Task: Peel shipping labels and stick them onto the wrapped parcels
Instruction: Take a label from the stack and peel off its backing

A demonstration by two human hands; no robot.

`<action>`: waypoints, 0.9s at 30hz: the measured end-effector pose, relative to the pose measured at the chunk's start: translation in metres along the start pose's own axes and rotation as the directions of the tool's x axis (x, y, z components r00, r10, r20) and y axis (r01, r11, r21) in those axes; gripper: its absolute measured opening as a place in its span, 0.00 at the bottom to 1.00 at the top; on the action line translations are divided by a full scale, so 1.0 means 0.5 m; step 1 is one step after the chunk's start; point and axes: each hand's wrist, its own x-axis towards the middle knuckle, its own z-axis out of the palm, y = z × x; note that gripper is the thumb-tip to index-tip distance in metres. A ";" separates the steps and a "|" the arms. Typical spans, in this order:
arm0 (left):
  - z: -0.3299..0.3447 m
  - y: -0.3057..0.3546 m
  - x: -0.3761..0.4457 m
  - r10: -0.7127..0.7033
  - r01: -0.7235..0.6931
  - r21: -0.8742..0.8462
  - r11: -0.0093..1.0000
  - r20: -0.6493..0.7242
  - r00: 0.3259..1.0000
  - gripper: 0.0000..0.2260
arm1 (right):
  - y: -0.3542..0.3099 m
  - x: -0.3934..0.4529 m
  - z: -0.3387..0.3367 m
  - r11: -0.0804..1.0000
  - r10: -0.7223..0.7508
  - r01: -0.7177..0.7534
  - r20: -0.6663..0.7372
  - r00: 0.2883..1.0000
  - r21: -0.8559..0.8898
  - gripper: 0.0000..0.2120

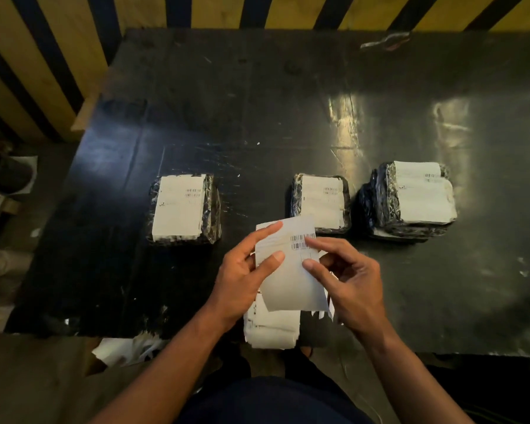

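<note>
Between both hands, flat paper label

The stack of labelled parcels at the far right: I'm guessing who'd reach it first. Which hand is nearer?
Right. The right hand sits below and left of the stack of labelled parcels; the left hand is farther left, across the label sheet both hold.

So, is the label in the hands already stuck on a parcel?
No. The label is held above the table by both hands, left hand and right hand.
</note>
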 end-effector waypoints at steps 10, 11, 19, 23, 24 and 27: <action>-0.010 0.134 -0.040 0.302 -0.294 0.155 0.943 -0.029 0.953 0.16 | -0.159 0.032 -0.023 0.967 -0.242 0.238 0.042 0.969 0.091 0.09; -0.012 0.142 -0.045 0.320 -0.311 0.165 0.936 -0.027 0.947 0.16 | -0.170 0.037 -0.024 0.965 -0.247 0.242 0.044 0.968 0.100 0.09; -0.016 0.172 -0.060 0.432 -0.417 0.272 0.867 0.006 0.902 0.16 | -0.208 0.070 -0.032 0.949 -0.314 0.312 0.041 0.949 0.044 0.08; -0.016 0.174 -0.059 0.442 -0.429 0.295 0.854 0.025 0.897 0.15 | -0.210 0.076 -0.031 0.946 -0.325 0.324 0.038 0.945 0.020 0.07; -0.016 0.175 -0.059 0.439 -0.426 0.299 0.854 0.026 0.898 0.15 | -0.210 0.077 -0.031 0.946 -0.325 0.324 0.036 0.945 0.017 0.07; -0.015 0.176 -0.057 0.432 -0.421 0.307 0.854 0.035 0.901 0.15 | -0.208 0.077 -0.033 0.948 -0.319 0.318 0.034 0.947 0.012 0.08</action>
